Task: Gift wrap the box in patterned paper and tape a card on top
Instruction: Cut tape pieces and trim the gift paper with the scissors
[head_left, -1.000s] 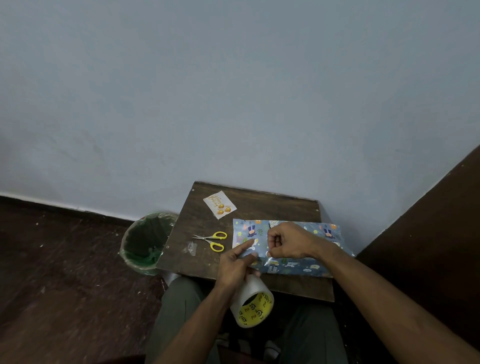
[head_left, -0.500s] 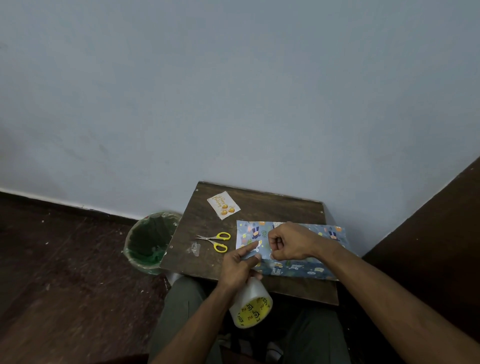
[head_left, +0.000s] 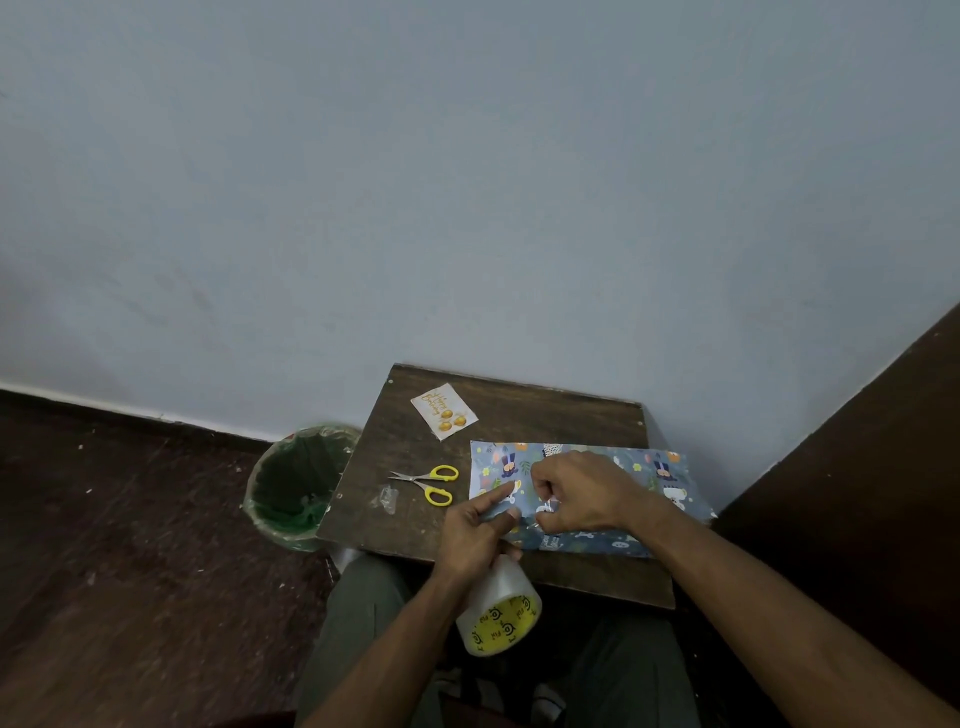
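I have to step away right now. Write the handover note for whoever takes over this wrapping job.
Left hand: holds the tape roll over the lap, index finger and thumb on the paper's near left edge.
Right hand: curled, pinching a clear tape strip on the patterned paper.
Paper covers the box on the wooden table; its ends look open.
Card lies at the table's far left, scissors left of the paper.
Done: paper wrapped over. Left: press the seam tape, close the ends, tape the card on.

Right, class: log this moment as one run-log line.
stage: taping paper | left hand: holds tape roll | right hand: pinches tape end on wrapped box | card, scissors: untouched on table
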